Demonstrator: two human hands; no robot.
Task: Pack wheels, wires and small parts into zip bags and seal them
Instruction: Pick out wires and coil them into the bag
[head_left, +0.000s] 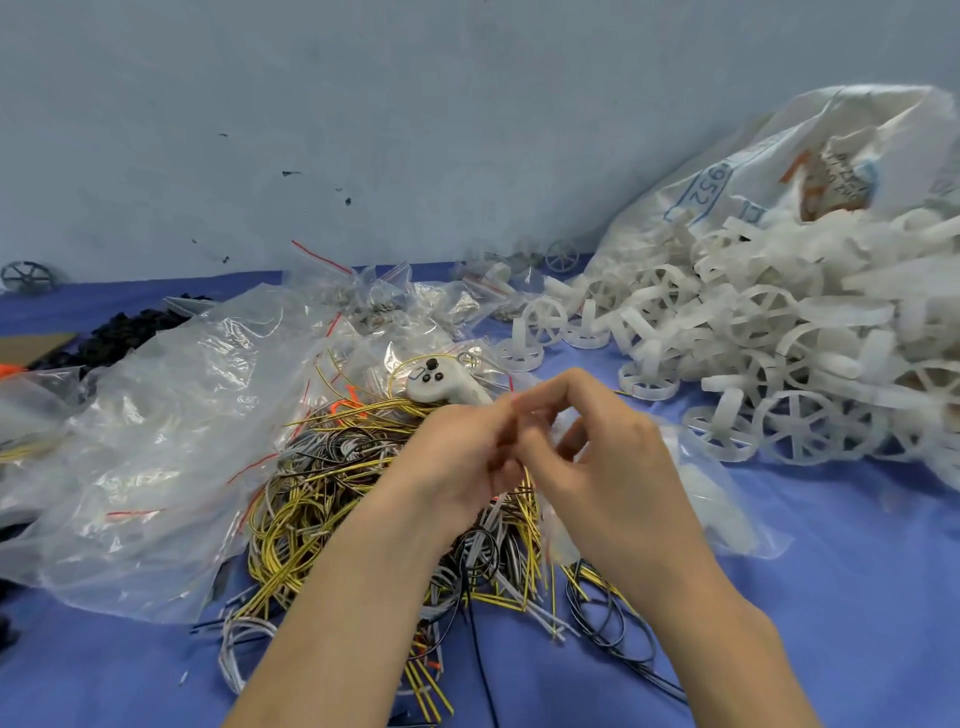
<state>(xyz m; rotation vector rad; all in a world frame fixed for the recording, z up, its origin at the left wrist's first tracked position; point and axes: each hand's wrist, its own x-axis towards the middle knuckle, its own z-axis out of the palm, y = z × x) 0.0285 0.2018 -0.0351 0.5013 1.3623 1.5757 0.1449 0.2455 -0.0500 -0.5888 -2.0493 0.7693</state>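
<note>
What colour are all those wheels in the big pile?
The wheels are white, a bit see-through. The head view shows them on the right.

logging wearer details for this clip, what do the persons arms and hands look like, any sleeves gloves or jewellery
Both forearms are bare up to the frame's bottom edge, with no sleeves in view. The left hand and right hand wear no gloves; no rings, watch or wristband show on the visible sides.

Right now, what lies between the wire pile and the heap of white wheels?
In the head view, bare blue table cover and the clear zip bag under the right hand.
</note>
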